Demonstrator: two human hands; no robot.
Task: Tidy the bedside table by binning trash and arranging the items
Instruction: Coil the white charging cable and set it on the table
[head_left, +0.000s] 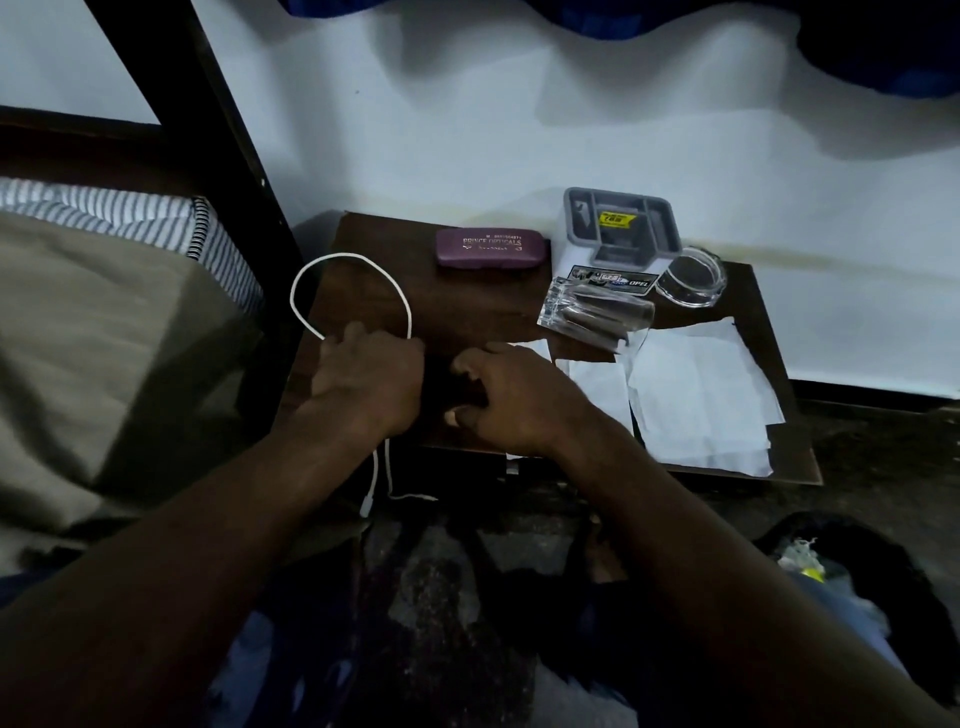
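A white charging cable (353, 259) loops over the left part of the dark wooden bedside table (363, 301). My left hand (371, 374) grips the cable where the loop closes; its two ends hang off the table's front edge. My right hand (511, 397) lies beside it with fingers curled; what it holds is hidden in shadow. White paper sheets (696, 395) cover the right front of the table. A purple glasses case (491, 248) lies at the back.
A grey-and-white organiser box (618, 231), a clear glass tumbler on its side (597, 314) and a clear round glass dish (691, 275) stand at the back right. A bed with a dark frame (104, 312) is on the left. A dark bag with trash (841, 566) sits on the floor, right.
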